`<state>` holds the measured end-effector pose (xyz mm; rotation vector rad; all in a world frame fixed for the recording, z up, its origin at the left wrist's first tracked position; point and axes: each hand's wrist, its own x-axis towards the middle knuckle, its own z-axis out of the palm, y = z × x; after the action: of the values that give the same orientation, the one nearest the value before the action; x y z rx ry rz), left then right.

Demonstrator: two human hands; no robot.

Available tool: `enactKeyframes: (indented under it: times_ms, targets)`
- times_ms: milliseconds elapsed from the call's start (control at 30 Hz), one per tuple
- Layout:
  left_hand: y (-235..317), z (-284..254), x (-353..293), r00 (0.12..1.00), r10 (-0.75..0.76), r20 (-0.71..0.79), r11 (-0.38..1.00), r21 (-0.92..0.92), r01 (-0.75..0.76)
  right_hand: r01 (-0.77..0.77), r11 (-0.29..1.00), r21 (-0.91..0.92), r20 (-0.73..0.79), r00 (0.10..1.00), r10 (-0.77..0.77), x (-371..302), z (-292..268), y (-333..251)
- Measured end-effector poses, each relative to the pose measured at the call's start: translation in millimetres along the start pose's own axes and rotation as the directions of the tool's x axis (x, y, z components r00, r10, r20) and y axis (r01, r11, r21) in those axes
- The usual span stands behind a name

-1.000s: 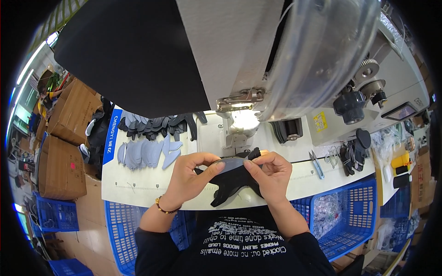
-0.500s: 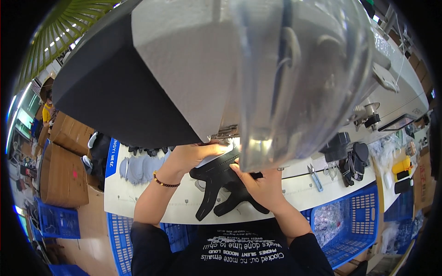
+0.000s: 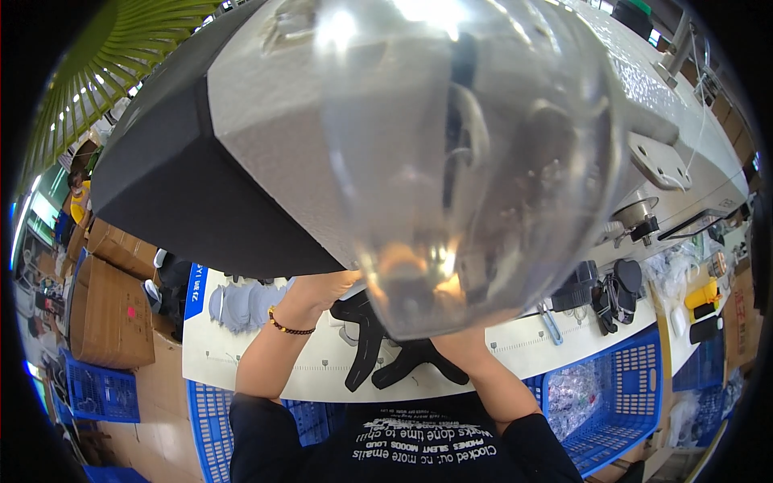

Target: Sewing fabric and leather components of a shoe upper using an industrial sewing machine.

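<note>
The left hand [image 3: 324, 291] and right hand [image 3: 460, 344] were partly obscured by a clear guard [image 3: 483, 201]; their grip could not be told. Between them, a black fabric piece [image 3: 367, 342] was partly seen.

Got this super wide fisheye on my head, left one of the pair, looking down at the black piece [image 3: 366, 346] on my worktop [image 3: 322, 384]; the clear guard [image 3: 483, 201] sits blurry-close to the lens.

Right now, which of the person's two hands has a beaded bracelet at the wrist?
The left hand, the one nearer the grey pieces: a dark beaded bracelet circles its wrist, while the right hand has none.
</note>
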<state>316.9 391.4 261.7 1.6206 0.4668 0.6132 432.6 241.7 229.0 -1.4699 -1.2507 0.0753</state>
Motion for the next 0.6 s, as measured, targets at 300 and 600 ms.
enactKeyframes:
  times_ms: [300, 600]
  targets:
    - [11, 9, -4, 1.000, -0.004, 0.022, 0.940, -0.341, 0.011, -0.031, 0.989, 0.141, 0.020, 0.999, 0.028, 6, -8, -8]
    - [18, 18, -4, 0.983, 0.184, -0.009, 0.983, -0.004, -0.184, -0.036, 0.996, 0.081, -0.182, 0.982, 0.051, 19, -5, -12]
